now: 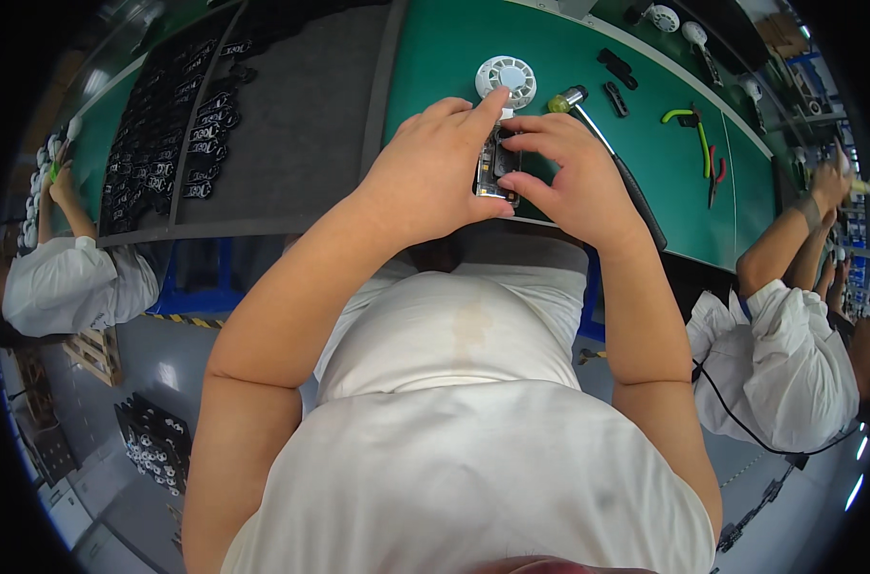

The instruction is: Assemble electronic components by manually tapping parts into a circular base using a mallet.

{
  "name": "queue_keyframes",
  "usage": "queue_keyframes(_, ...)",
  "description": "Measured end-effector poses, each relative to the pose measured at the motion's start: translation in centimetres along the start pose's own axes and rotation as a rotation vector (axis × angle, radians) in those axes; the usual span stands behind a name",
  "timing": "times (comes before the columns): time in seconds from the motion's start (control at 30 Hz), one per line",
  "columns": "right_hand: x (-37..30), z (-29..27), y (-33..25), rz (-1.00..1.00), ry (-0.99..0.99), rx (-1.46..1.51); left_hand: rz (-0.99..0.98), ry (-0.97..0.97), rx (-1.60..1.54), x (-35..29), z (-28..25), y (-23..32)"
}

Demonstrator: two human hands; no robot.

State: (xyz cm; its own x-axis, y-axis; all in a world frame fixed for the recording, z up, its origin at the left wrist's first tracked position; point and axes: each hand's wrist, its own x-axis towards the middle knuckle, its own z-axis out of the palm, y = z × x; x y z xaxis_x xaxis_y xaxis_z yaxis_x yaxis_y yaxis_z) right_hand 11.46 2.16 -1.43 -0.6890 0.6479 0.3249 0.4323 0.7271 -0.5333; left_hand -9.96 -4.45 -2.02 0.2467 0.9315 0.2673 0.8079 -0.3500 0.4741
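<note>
At the green table's near edge lies a handheld fan with a round white grille head pointing away from me. Its opened handle shows dark and metallic parts inside. My left hand is closed around the handle's left side, index finger reaching up to the fan head and thumb at the handle's lower end. From the other side, my right hand presses its fingertips and thumb on the handle's right edge. What lies under the fingers is partly hidden.
Right of the fan lie a hammer, black handle-shaped pieces and green-and-red cutters. A dark tray on the left carries rows of black parts. Co-workers in white sit on the left and right.
</note>
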Motion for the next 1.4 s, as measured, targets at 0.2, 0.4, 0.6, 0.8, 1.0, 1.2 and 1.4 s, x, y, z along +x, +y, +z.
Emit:
queue_keyframes(0.2,0.1,-0.2,0.1,-0.043,-0.052,-0.052,0.012,0.038,-0.014,-0.3,0.3,-0.2)
queue_keyframes(0.4,-1.2,1.0,1.3,-0.150,-0.008,-0.093,0.095,0.169,-0.041,-2.0,1.2,0.8)
queue_keyframes(0.6,-1.9,1.0,1.5,-0.158,0.020,-0.071,0.149,0.155,0.100,-4.7,3.2,1.6)
queue_keyframes(0.8,-3.4,-3.4,3.6,0.374,0.072,-0.546,0.101,0.121,0.243,-5.1,3.0,2.6)
queue_keyframes(1.0,-7.4,-4.0,2.9,0.353,0.047,-0.283,0.110,0.142,0.255,-4.7,3.3,2.7)
queue_keyframes(1.2,-6.9,-1.6,-2.5,0.335,-0.119,0.051,0.112,0.171,0.254,-4.9,3.9,3.0)
queue_keyframes(1.4,-7.6,-1.7,-2.0,0.087,0.041,0.206,0.123,0.178,0.285,-4.8,3.8,3.0)
